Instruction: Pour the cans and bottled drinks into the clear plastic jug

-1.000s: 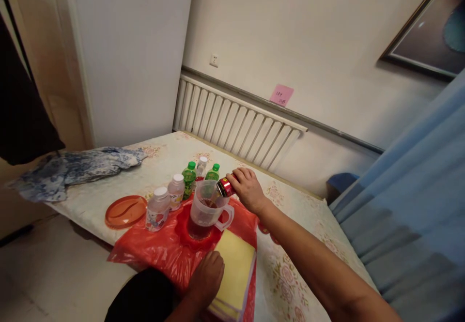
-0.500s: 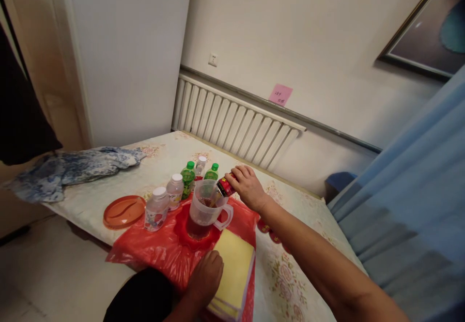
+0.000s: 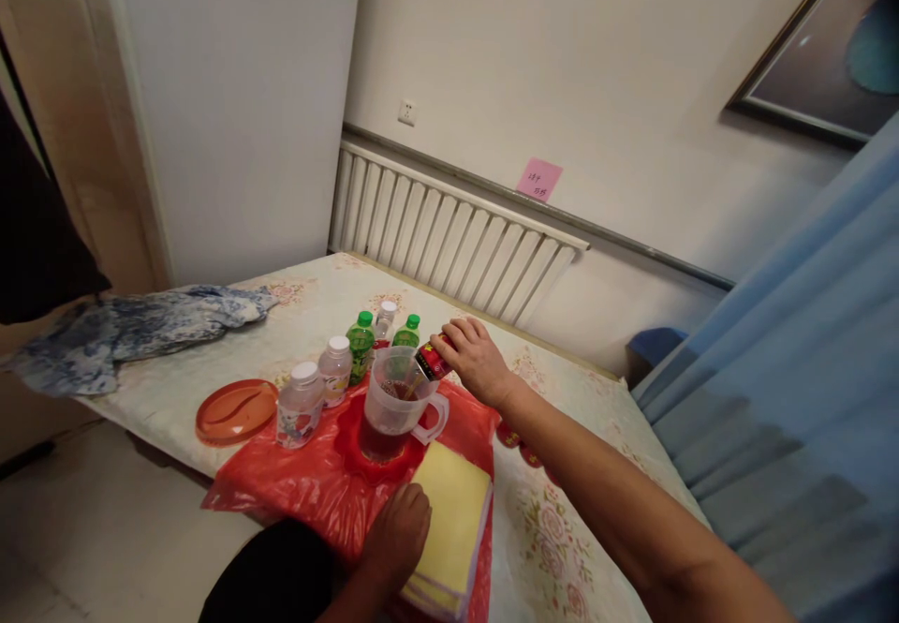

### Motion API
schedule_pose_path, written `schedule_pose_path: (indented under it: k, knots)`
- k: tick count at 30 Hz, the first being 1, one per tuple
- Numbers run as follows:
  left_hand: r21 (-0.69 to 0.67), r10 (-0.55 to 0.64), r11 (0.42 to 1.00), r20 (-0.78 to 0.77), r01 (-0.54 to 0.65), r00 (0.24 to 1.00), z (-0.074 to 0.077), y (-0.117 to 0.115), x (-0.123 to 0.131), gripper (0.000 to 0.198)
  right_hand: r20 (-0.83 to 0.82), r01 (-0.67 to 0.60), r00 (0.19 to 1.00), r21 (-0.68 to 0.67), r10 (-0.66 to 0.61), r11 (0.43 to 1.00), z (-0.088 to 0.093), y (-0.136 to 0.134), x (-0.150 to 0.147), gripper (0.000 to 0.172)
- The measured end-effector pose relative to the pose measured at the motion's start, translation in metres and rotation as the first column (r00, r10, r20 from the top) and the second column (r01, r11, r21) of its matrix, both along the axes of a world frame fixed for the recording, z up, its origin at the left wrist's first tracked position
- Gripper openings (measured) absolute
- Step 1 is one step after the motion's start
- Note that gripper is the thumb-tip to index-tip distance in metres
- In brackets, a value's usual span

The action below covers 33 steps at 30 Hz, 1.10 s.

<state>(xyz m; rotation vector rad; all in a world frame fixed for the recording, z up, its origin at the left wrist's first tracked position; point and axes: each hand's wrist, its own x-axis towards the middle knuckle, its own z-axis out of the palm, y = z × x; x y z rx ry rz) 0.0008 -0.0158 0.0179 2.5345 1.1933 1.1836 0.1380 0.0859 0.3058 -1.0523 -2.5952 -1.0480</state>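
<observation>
A red drink can (image 3: 434,358) is tilted in my right hand (image 3: 476,358), its mouth over a clear plastic jug (image 3: 388,409). Brown liquid runs from the can into the jug, which holds dark brown liquid. The jug, its handle to the right, stands in a red scalloped dish (image 3: 349,445). Loosely fisted, my left hand (image 3: 402,526) rests at the left edge of a folded yellow cloth (image 3: 453,520), with nothing visible in it. Clear bottles with white caps (image 3: 301,407) and green-capped bottles (image 3: 361,347) stand left of and behind the jug.
A red plastic sheet (image 3: 273,482) lies beneath the dish on a table with a floral cover (image 3: 554,529). To the left are an orange lid (image 3: 235,412) and a blue-white cloth (image 3: 154,328). Red can ends (image 3: 507,434) show beside my right forearm. A radiator (image 3: 449,234) lines the wall.
Liquid keeps flowing from the can into the jug. The view has shifted slightly; both hands stay nearly in the same place.
</observation>
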Motion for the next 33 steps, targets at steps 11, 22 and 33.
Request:
schedule_pose_path:
  k: [11,22,33]
  knots:
    - [0.01,-0.005,1.0,0.005,0.005,1.0,0.003,0.0,-0.001,0.02,-0.023,-0.003,1.0,-0.017,0.002,1.0,-0.008,0.002,0.001,0.036]
    - [-0.036,-0.026,0.999,-0.003,0.026,1.0,0.002,0.001,-0.001,0.019,-0.504,-0.008,0.854,-0.255,-0.125,0.967,-0.037,0.005,0.019,0.065]
    - [0.038,-0.024,0.999,0.048,0.022,0.999,-0.005,0.005,-0.001,0.022,-0.818,-0.221,-0.086,-0.541,-0.569,0.811,-0.184,0.063,0.062,0.056]
